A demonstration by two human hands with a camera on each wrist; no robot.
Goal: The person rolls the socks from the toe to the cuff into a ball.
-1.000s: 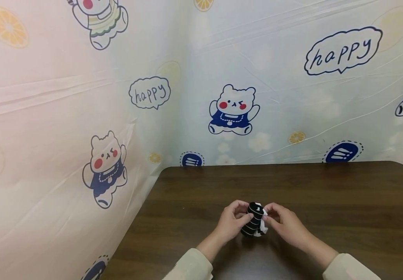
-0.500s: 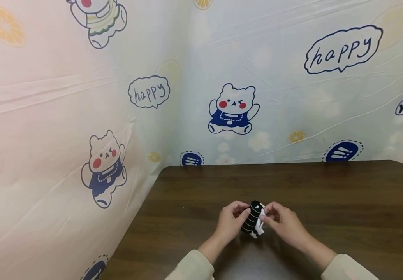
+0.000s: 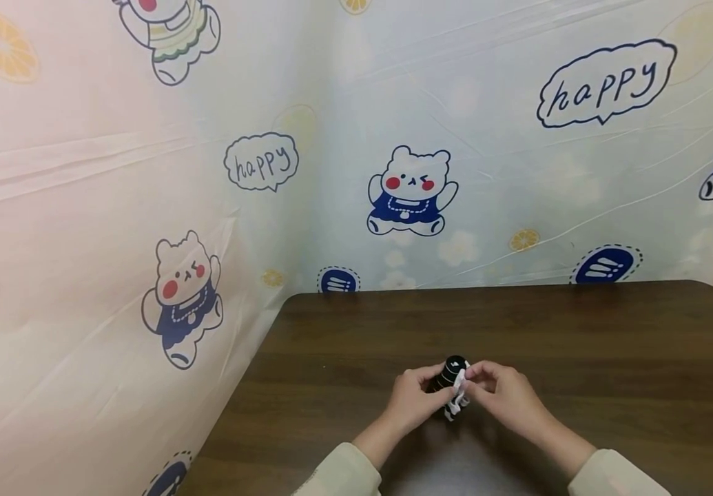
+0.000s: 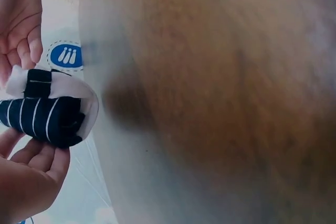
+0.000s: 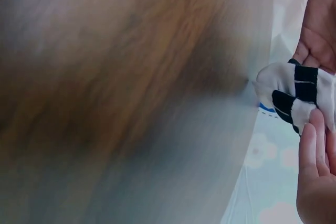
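Observation:
A rolled-up sock [image 3: 452, 372], black with thin white stripes, is held a little above the brown table [image 3: 356, 337]. My left hand [image 3: 408, 403] grips the black roll from the left, thumb in front. From the other side my right hand [image 3: 511, 396] pinches the loose white part with thumb and forefinger. In the left wrist view, the striped roll [image 4: 44, 116] lies against the fingertips, and a white flap with a black band curves around its end. The right wrist view shows black-and-white fabric [image 5: 294, 85] between both hands.
A wood-grain table with rounded far corners spreads around the hands. Behind it and to the left hangs a pale printed curtain [image 3: 486, 172] with cartoon bears and "happy" lettering.
My left hand has shifted slightly right, its thumb now reaching across the roll to the white part. The roll has turned a little. My right hand keeps its pinch in nearly the same place.

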